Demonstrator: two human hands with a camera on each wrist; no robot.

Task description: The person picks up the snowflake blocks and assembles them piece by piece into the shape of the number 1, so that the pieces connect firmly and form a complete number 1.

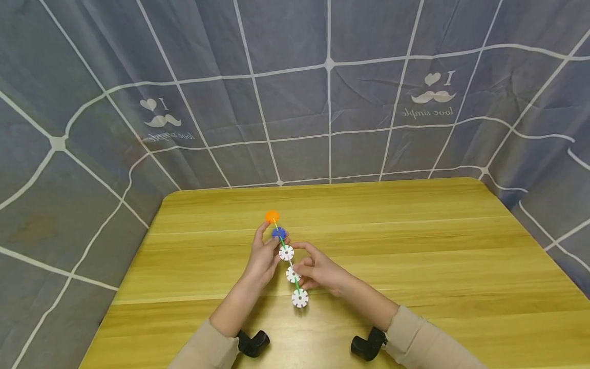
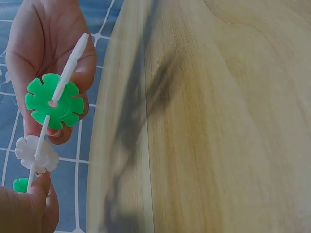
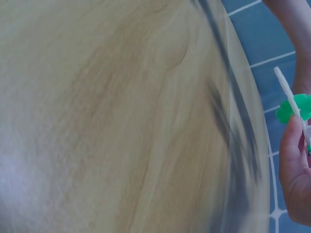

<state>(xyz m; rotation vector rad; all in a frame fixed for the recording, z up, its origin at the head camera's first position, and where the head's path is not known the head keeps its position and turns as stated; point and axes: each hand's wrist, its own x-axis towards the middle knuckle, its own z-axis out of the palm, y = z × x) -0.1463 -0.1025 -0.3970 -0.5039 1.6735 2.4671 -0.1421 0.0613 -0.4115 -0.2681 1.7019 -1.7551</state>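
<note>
A chain of slotted plastic discs (image 1: pixel 286 252) runs between my hands, orange and blue at its far end, white at the near end. Alternate discs show only their edges from above. My left hand (image 1: pixel 262 260) pinches the chain close to the blue disc (image 1: pixel 278 233). At the white disc second from the near end, the right hand (image 1: pixel 324 271) grips with thumb and fingers, its index finger reaching forward along the chain. The left wrist view shows a green disc (image 2: pixel 41 103) face-on with a white disc slotted into it. In the right wrist view, the right thumb overlaps this green disc (image 3: pixel 284 113).
Under the hands lies a wood-grain table (image 1: pixel 415 246). A grey curtain with white lines (image 1: pixel 295 102) hangs behind its far edge and along both sides. Black angled pieces (image 1: pixel 253 344) sit at both sleeve cuffs. Shadows of hands and chain fall on the tabletop.
</note>
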